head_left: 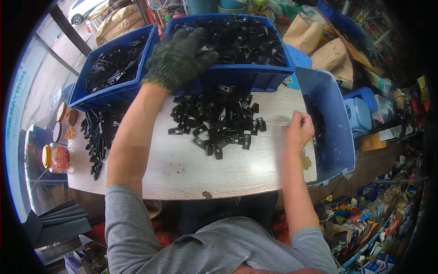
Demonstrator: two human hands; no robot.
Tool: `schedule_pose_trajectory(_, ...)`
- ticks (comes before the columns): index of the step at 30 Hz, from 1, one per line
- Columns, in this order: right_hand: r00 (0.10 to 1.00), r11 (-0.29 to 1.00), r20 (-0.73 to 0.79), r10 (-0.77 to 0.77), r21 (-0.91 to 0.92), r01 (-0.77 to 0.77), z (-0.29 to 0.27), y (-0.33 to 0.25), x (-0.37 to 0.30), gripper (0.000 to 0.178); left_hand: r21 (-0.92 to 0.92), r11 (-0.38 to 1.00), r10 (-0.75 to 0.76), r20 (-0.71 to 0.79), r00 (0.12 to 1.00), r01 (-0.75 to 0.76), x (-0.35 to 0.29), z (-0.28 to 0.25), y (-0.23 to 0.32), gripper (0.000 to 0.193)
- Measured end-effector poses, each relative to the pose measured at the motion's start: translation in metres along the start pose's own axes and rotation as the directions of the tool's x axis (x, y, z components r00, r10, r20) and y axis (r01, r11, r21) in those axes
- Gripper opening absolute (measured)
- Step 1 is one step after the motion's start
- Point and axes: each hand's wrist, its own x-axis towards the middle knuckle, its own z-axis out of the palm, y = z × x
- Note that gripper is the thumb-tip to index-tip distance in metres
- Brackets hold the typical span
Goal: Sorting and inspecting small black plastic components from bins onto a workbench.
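Note:
My left hand, in a dark green knit glove, reaches over the near left corner of a blue bin full of small black plastic parts. Its fingers look spread, and nothing shows between them. My right hand is bare, above the right edge of the pale wood-grain table. Its fingers are curled together; whether they hold anything is hidden. Between my arms lies a loose heap of black plastic clip-like pieces, just in front of the bin.
Left of the first bin stands another blue bin with longer black parts. More long black strips lie beside my left forearm. Jars, one a yellow-lidded jar, line the left edge. A deep blue tub adjoins the right edge.

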Motion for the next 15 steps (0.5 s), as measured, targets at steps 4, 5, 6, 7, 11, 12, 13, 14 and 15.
schedule_pose_trajectory(4,1.000,1.000,0.017,-0.010,0.000,0.010,-0.001,0.005,0.003,0.018,-0.030,1.000,0.000,0.114,0.994,0.004,0.027,0.015,-0.004,0.067)
schedule_pose_trajectory(5,1.000,1.000,0.024,-0.013,-0.004,0.013,-0.002,0.006,0.003,0.017,-0.055,0.998,0.018,0.126,0.992,-0.011,0.029,0.018,-0.004,0.066)
schedule_pose_trajectory(6,1.000,1.000,0.025,-0.016,-0.006,0.016,-0.002,0.007,0.003,0.017,-0.056,0.998,0.015,0.125,0.992,-0.008,0.029,0.021,-0.005,0.066)
schedule_pose_trajectory(7,1.000,1.000,0.019,-0.004,-0.005,0.004,-0.003,0.006,0.003,0.017,-0.072,0.997,0.030,0.158,0.987,-0.019,0.030,0.019,-0.003,0.066)
schedule_pose_trajectory(11,1.000,1.000,-0.002,0.006,-0.004,-0.006,-0.003,0.004,0.001,0.017,-0.108,0.992,0.081,0.195,0.977,-0.060,0.029,0.015,0.000,0.065)
schedule_pose_trajectory(12,1.000,1.000,-0.008,-0.008,-0.003,0.008,-0.003,0.004,0.000,0.018,-0.109,0.991,0.097,0.168,0.981,-0.079,0.027,0.016,0.000,0.064)
schedule_pose_trajectory(13,1.000,1.000,-0.008,-0.021,0.000,0.021,-0.002,0.004,0.000,0.019,-0.105,0.990,0.108,0.143,0.984,-0.094,0.025,0.016,-0.001,0.064)
schedule_pose_trajectory(14,1.000,1.000,-0.006,-0.019,-0.003,0.019,-0.002,0.003,-0.001,0.019,-0.105,0.990,0.107,0.146,0.983,-0.092,0.024,0.017,-0.002,0.064)
schedule_pose_trajectory(15,1.000,1.000,0.001,-0.003,-0.005,0.003,-0.002,0.002,-0.001,0.018,-0.127,0.986,0.120,0.110,0.987,-0.106,0.024,0.020,-0.002,0.060)
